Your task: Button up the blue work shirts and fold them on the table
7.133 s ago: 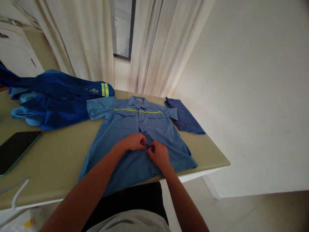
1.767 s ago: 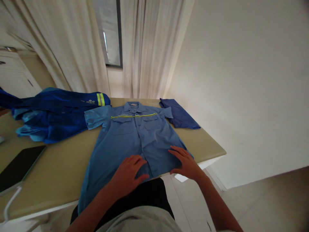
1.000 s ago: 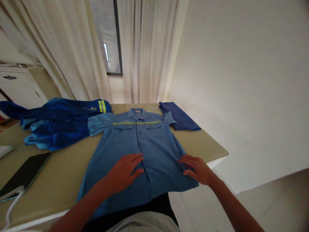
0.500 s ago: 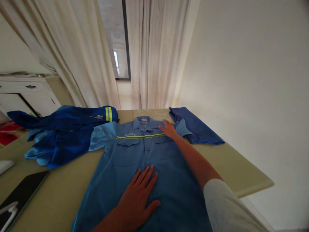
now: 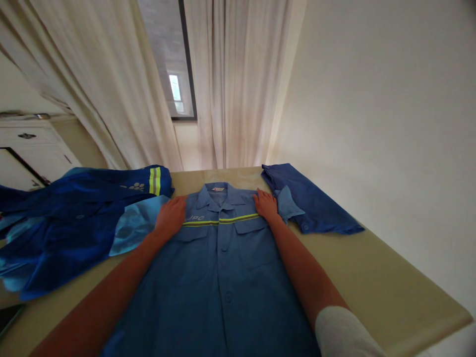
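Far to the left of the light blue shirt (image 5: 193, 267) we see a pale cabinet (image 5: 55, 148), and nearer to us on that side the corner of a dark flat object (image 5: 9, 317), cut off by the view. Just beside the shirt lies a heap of darker blue clothing (image 5: 82, 213), with a yellow-and-silver band (image 5: 155, 181) towards its right end; the shirt's left sleeve (image 5: 136, 225) covers part of its edge. Our left hand (image 5: 171, 215) rests on the shirt's left shoulder, fingers close together; we cannot tell whether they pinch any cloth. Beyond the shirt's collar (image 5: 220, 196) stand a window (image 5: 167, 59) and long curtains (image 5: 241, 89). The shirt itself lies front up on the table (image 5: 353, 277), collar away from us, a yellow stripe (image 5: 210, 223) across its chest. Our right hand (image 5: 266, 203) rests on its right shoulder, fingers reaching forward and little spread; whether they grip fabric we cannot make out. To the shirt's right, its other sleeve (image 5: 290, 204) overlaps a folded navy garment (image 5: 316, 206), and past that rises a plain wall (image 5: 390, 124).
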{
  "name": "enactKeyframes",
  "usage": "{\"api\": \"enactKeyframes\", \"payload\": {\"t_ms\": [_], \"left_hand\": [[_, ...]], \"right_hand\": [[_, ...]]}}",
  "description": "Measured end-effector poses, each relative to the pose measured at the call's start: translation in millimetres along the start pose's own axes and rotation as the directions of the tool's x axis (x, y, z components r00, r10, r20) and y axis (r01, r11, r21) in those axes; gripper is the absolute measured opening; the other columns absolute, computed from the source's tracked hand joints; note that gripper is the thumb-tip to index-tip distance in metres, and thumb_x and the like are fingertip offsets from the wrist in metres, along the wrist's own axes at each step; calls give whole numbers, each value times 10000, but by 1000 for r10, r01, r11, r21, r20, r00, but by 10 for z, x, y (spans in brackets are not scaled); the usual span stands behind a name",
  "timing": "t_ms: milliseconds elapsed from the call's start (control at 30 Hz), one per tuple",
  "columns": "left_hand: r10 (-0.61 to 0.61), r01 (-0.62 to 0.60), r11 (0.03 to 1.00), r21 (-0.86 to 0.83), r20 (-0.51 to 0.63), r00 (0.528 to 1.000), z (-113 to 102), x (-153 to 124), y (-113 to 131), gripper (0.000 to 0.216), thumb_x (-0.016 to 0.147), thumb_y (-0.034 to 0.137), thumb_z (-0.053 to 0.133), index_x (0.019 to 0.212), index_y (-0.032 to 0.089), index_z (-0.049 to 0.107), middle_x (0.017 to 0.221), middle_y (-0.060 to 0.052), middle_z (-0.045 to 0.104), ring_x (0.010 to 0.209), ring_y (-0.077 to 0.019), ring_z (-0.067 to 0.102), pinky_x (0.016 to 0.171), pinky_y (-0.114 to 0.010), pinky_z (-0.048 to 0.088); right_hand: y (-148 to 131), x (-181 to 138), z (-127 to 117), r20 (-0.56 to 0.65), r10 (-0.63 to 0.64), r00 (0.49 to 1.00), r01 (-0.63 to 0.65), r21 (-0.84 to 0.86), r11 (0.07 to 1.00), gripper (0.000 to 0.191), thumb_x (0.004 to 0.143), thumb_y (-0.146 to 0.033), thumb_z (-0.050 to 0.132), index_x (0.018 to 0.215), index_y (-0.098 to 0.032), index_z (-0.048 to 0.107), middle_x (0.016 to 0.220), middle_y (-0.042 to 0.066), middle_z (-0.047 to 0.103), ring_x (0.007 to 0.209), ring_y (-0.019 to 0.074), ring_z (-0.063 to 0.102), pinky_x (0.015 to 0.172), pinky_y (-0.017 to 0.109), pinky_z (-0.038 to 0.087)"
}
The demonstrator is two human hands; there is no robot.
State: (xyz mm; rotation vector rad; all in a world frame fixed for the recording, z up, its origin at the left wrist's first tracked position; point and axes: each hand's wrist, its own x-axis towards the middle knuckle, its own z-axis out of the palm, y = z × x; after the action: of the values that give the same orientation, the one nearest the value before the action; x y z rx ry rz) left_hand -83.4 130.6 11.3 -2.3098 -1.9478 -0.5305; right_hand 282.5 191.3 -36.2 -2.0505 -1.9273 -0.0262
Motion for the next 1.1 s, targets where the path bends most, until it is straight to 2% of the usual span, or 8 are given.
{"api": "enactKeyframes", "payload": {"t_ms": [133, 233, 400, 600, 667, 800, 933, 1100], "left_hand": [[-133, 124, 986, 114, 75, 988, 285, 309, -657, 573, 1040, 381, 324, 1477, 87, 551, 1535, -232, 541, 1397, -418, 498, 1128, -594, 406], [-218, 212, 974, 75, 79, 973, 384, 299, -854, 596, 1015, 504, 365, 1454, 176, 599, 1503, -197, 574, 1355, -455, 500, 1073, -654, 414], [-207, 204, 977, -60, -53, 977, 408, 291, -932, 478, 907, 453, 570, 1292, 210, 719, 1276, -190, 700, 1204, -452, 583, 965, -608, 471], [-269, 241, 921, -305, -52, 962, 367, 288, -992, 361, 822, 414, 627, 1081, 209, 771, 1119, -128, 752, 1104, -374, 660, 1000, -542, 483], [-269, 207, 873, -441, -83, 960, 342, 251, -1006, 319, 810, 389, 601, 1015, 202, 758, 1102, -115, 743, 1076, -329, 669, 1012, -493, 501], [-223, 107, 770, -629, -107, 969, 280, 155, -1018, 259, 803, 392, 560, 893, 222, 733, 1003, -86, 712, 965, -257, 663, 964, -409, 547], [-164, 63, 779, -624, -106, 981, 243, 130, -1008, 304, 796, 403, 525, 845, 210, 755, 893, -76, 672, 870, -227, 629, 877, -379, 555], [-188, 165, 900, -403, -18, 982, 282, 182, -956, 427, 814, 447, 574, 1096, 207, 785, 927, -57, 715, 881, -246, 637, 880, -391, 501]], "right_hand": [[104, 42, -73, -8, 58, 998, -59, -70, 996, 563, 1051, -423, 445, 1566, -195, 456, 1482, 181, 568, 1343, 346, 472, 1069, 475, 374], [185, 93, -117, 28, 74, 997, -72, -67, 995, 523, 1007, -450, 526, 1476, -222, 558, 1419, 168, 594, 1299, 357, 484, 1053, 492, 368], [268, 142, -134, 0, -31, 1000, 31, 17, 999, 303, 947, -363, 605, 1193, -236, 728, 1244, 136, 671, 1208, 347, 515, 1030, 489, 358], [369, 155, -68, -125, -121, 985, 147, 235, 961, 205, 836, -138, 542, 952, -214, 693, 1087, 96, 712, 1136, 299, 566, 1037, 457, 368], [423, 174, -56, -163, -90, 983, 139, 318, 938, 225, 808, -126, 511, 938, -210, 674, 1053, 99, 707, 1078, 282, 594, 1009, 428, 411], [505, 202, -55, -264, -27, 964, 149, 456, 878, 344, 836, -183, 490, 1124, -202, 675, 1119, 110, 695, 1058, 264, 626, 978, 387, 471], [511, 192, -46, -210, -44, 977, 131, 420, 898, 339, 851, -188, 468, 1064, -199, 732, 1093, 107, 717, 1072, 272, 650, 1031, 413, 448], [453, 143, -7, -196, -93, 976, 156, 335, 929, 284, 930, -324, 551, 1065, -191, 762, 1125, 112, 750, 1097, 295, 655, 1086, 461, 393]]}}
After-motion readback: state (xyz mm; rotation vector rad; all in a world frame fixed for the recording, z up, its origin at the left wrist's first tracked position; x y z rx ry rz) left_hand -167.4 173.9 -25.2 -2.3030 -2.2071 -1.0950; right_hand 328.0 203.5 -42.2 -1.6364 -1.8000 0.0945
